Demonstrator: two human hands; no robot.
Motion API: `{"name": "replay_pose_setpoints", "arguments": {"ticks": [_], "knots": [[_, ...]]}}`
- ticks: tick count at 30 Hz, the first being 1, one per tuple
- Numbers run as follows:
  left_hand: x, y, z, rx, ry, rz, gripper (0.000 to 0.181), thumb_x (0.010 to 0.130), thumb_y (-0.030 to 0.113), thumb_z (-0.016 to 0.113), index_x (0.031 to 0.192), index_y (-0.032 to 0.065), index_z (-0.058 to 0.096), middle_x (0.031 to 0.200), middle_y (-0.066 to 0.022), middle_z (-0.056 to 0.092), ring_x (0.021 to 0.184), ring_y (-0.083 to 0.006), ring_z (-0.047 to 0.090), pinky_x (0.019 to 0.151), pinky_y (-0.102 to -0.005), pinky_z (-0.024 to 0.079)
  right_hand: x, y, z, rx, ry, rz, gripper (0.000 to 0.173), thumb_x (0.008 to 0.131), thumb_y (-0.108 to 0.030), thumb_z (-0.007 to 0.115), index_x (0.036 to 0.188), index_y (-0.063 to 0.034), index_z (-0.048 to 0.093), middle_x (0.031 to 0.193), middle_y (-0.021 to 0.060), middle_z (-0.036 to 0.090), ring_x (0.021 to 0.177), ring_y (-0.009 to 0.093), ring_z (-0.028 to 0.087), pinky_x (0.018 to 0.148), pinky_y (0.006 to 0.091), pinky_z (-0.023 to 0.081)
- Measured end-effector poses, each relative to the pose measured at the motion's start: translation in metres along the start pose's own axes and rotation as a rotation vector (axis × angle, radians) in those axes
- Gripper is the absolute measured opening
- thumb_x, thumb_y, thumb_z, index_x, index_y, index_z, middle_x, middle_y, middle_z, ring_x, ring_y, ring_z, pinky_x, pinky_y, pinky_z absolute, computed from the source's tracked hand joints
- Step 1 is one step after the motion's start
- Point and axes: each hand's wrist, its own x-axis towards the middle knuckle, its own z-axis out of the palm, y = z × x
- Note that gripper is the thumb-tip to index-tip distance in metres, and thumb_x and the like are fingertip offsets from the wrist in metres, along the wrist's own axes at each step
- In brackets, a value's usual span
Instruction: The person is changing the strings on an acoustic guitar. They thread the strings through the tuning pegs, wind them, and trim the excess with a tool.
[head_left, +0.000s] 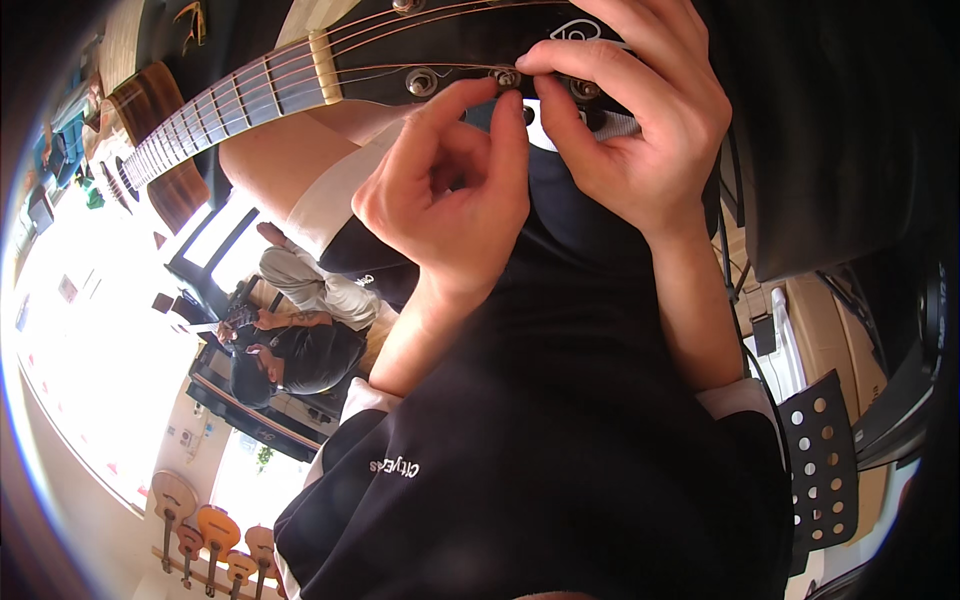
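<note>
An acoustic guitar's black headstock (375, 84) lies across the top of the head view, its neck (217, 112) running off to the left past the pale nut (325, 67). My left hand (457, 157) has thumb and index fingertip close together at a metal tuning post (505, 78); whether a string end is between them is too small to tell. At the same post, my right hand (637, 112) holds a copper-coloured guitar string (450, 67) near the index fingertip. Another tuning post (421, 82) shows left of my fingers, and one more (584, 88) is partly behind my right hand.
The guitar's wooden body (176, 187) reaches far left. Another person (307, 352) sits at left playing a guitar. Several guitars (217, 529) hang on the wall at lower left. A perforated black music stand (821, 465) and a cardboard box (814, 322) are at right.
</note>
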Motion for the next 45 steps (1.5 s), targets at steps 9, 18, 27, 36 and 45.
{"name": "replay_pose_setpoints", "arguments": {"ticks": [9, 18, 27, 36, 45], "knots": [[0.007, 0.024, -0.002, -0.090, -0.098, -0.286, 0.008, 0.086, 0.003, 0.077, 0.090, 0.0026, 0.071, 0.055, 0.0045, 0.061, 0.049, 0.0022, 0.051, 0.047, -0.0159, 0.034, 0.003, 0.000, -0.003, -0.033, -0.022, -0.019, 0.011, 0.067, -0.004, 0.075, 0.077, -0.0092, 0.074, 0.116, 0.0120, 0.075, 0.110, 0.033, 0.068, 0.101, 0.0502, 0.043], [0.015, 0.039, -0.008, -0.081, -0.194, -0.350, 0.007, 0.094, 0.005, 0.071, 0.092, -0.0002, 0.068, 0.057, 0.0031, 0.062, 0.051, 0.0014, 0.051, 0.048, -0.0167, 0.035, 0.004, -0.006, -0.006, -0.011, -0.033, 0.018, 0.016, 0.066, -0.009, 0.080, 0.080, -0.0112, 0.074, 0.118, 0.0107, 0.074, 0.113, 0.032, 0.067, 0.101, 0.0527, 0.043], [0.007, 0.036, -0.009, -0.271, -0.208, -0.429, 0.013, 0.094, 0.002, 0.068, 0.105, -0.0032, 0.063, 0.060, 0.0036, 0.063, 0.054, 0.0034, 0.050, 0.049, -0.0155, 0.032, 0.007, -0.007, -0.007, -0.018, -0.061, 0.007, 0.017, 0.066, -0.011, 0.081, 0.081, -0.0112, 0.073, 0.120, 0.0099, 0.074, 0.114, 0.032, 0.066, 0.102, 0.0522, 0.042], [0.003, 0.036, -0.013, -0.364, -0.226, -0.483, 0.017, 0.096, -0.001, 0.065, 0.112, -0.0051, 0.061, 0.061, 0.0059, 0.059, 0.056, 0.0042, 0.046, 0.050, -0.0153, 0.029, 0.011, -0.010, -0.008, -0.006, -0.086, 0.025, 0.016, 0.067, -0.012, 0.082, 0.080, -0.0105, 0.071, 0.120, 0.0097, 0.074, 0.113, 0.032, 0.066, 0.100, 0.0515, 0.042], [0.003, 0.039, -0.021, -0.389, -0.269, -0.485, 0.022, 0.098, -0.002, 0.061, 0.119, -0.0072, 0.060, 0.062, 0.0063, 0.057, 0.057, 0.0038, 0.045, 0.052, -0.0152, 0.029, 0.011, -0.019, -0.009, -0.090, -0.187, 0.111, 0.016, 0.072, -0.021, 0.084, 0.078, -0.0143, 0.071, 0.125, 0.0016, 0.074, 0.121, 0.025, 0.063, 0.111, 0.0463, 0.035]]}}
